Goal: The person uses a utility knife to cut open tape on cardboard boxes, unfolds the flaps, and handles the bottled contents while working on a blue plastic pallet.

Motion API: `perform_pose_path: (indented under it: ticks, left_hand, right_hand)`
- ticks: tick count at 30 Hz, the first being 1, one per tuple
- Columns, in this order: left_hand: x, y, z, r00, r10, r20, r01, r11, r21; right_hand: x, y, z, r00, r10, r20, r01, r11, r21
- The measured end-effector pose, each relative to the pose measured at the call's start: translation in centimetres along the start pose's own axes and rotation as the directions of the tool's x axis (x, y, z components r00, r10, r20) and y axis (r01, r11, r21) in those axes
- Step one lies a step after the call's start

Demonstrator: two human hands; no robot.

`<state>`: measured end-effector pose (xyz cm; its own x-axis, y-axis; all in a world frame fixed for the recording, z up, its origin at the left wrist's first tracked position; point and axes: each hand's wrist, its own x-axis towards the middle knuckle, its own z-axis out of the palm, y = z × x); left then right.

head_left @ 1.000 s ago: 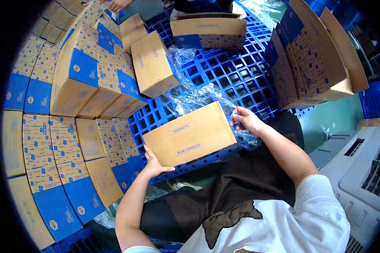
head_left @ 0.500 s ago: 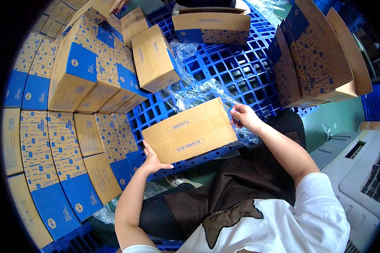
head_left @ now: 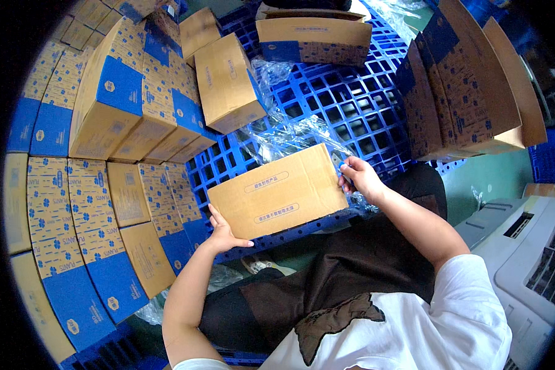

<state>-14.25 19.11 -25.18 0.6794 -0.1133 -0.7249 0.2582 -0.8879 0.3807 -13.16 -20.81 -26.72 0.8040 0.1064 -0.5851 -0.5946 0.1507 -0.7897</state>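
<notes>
At the far left, blue-and-tan printed cartons (head_left: 94, 271) stand packed side by side, and a higher row of similar cartons (head_left: 122, 86) rises behind them. They wall off that side of the work. Crumpled clear film (head_left: 149, 312) lies at the foot of the cartons.

The left hand (head_left: 223, 237) spans the near left corner of a flat tan carton (head_left: 279, 196), its fingers spread against the left end and its thumb stretched along the near edge. This carton lies tilted in front of the person, over the near part of a blue grid pallet (head_left: 319, 100). Beyond its left end, a plain-topped carton (head_left: 228, 80) rests beside the higher row. Loose clear wrap (head_left: 296, 131) trails along the carton's far side toward the right hand, and a carton with raised flaps (head_left: 314, 38) stands at the back.

The right hand (head_left: 364, 179) is at the carton's right end, its fingers pinched around a small blue-and-grey thing (head_left: 340, 164) whose kind cannot be told. Farther right, a tall carton with spread flaps (head_left: 475, 86) blocks much of the view past the pallet; a white machine casing (head_left: 527, 246) sits nearer the person.
</notes>
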Motion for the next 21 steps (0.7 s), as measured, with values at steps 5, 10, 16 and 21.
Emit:
perform_pose_path:
  ticks: [5, 10, 16, 21]
  left_hand:
    - [0.0, 0.2, -0.1, 1.0, 0.001, 0.015, -0.001, 1.0, -0.013]
    - [0.8, 1.1, -0.7, 0.987, -0.122, 0.104, 0.103, 0.979, 0.174]
    - [0.6, 0.8, -0.8, 0.994, -0.063, 0.087, 0.052, 0.991, 0.12]
    - [0.8, 0.2, -0.7, 0.997, -0.031, 0.073, 0.021, 0.991, 0.133]
  right_hand:
    - [1.3, -0.7, -1.1, 0.999, 0.009, 0.044, 0.003, 0.965, -0.264]
    - [2.9, -4.2, -2.6, 0.942, 0.207, 0.265, -0.045, 0.858, -0.511]
    - [2.3, -5.3, -3.0, 0.876, 0.331, 0.35, 0.045, 0.668, -0.743]
    - [2.3, -4.1, -3.4, 0.888, 0.241, 0.392, 0.105, 0.724, -0.682]
